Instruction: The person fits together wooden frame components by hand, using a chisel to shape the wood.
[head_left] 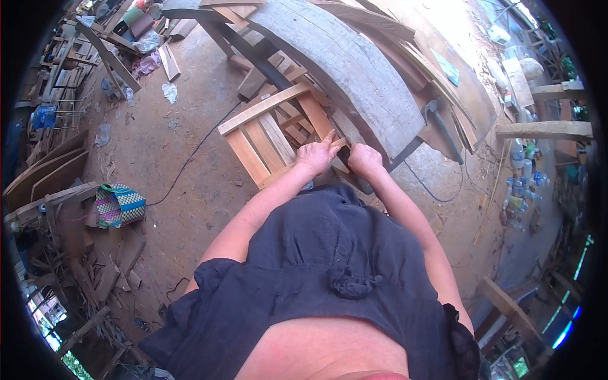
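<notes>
1. The left hand (315, 156) is resting on a slatted wooden frame (272, 136), fingers spread flat, one pointing forward – grip apart, clamping nothing.
2. The right hand (365, 158) is curling closed just beside it; what it is clamping, I cannot tell.
3. The frame is leaning under both hands, against the thick plank (354, 76) beyond them.
4. It is looking stiff, light, rough-sawn – likely best gripped by the top rail or a side slat.
5. A cable (190, 158) is trailing on the floor to the left.
</notes>
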`<state>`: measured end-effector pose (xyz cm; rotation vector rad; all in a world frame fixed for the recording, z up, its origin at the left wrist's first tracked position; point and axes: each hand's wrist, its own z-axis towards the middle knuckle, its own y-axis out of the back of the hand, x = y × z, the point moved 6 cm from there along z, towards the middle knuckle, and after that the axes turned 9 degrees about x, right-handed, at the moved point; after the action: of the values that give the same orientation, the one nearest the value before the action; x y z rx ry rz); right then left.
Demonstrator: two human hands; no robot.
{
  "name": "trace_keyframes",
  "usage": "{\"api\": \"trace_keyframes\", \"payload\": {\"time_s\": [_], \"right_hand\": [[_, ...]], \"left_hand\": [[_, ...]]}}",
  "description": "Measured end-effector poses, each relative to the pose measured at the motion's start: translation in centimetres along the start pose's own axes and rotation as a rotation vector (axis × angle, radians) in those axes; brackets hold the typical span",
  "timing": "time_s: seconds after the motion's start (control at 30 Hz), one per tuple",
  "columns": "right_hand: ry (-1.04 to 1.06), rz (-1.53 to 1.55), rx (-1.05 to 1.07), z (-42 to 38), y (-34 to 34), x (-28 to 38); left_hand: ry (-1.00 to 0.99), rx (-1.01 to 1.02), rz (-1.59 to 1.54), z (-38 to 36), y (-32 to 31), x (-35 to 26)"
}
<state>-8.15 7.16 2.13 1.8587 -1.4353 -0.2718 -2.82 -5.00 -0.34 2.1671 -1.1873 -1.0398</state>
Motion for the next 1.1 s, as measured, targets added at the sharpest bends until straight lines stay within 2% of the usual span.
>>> {"api": "trace_keyframes", "payload": {"time_s": [0.2,0.47,0.57,0.97,1.1], "right_hand": [[-0.068,0.007,-0.033,-3.9,-0.7,-1.1],[-0.085,0.014,0.038,-0.8,-0.7,0.2],[-0.095,0.045,0.034,0.7,-0.5,0.5],[-0.094,0.012,-0.041,-4.9,-1.8,-1.3],[-0.077,0.015,-0.037,-3.0,-1.8,-0.6]], "left_hand": [[-0.014,0.003,-0.011,0.2,0.1,0.2],[-0.057,-0.043,0.005,0.4,-0.1,0.9],[-0.055,0.016,0.017,-0.2,-1.3,0.7],[-0.05,0.029,0.015,0.2,-1.1,1.0],[-0.037,0.079,0.02,0.0,-1.0,0.8]]}}
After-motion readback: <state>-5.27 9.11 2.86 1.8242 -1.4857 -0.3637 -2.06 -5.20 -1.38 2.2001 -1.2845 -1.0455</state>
